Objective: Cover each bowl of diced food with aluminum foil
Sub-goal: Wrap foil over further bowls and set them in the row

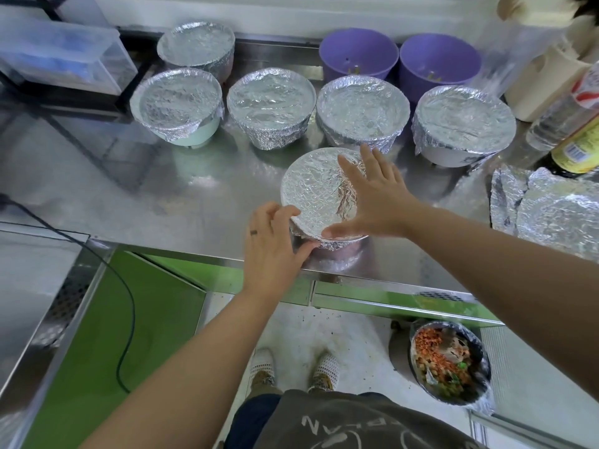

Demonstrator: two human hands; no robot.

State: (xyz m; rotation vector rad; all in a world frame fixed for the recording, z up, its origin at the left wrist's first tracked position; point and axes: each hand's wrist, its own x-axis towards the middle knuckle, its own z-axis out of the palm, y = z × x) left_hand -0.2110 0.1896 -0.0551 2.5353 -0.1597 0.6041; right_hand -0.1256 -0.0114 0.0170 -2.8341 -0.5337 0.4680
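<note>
We note the left grip curled round the rim of the bowl, crimping the foil edge. The right grip lies flat, fingers spread, pressing the foil top. The bowl sits between both grips, near the table edge. Beyond the grips, five wrapped bowls stand finished. Farther back, two purple bowls stand uncovered, contents unclear. Spare foil lies right of the right grip. We judge the sixth nearly done, perhaps two left.

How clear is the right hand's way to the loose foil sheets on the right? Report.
Likely yes: the right hand rests on the near bowl's foil; only bare counter lies between it and the loose foil sheets.
</note>
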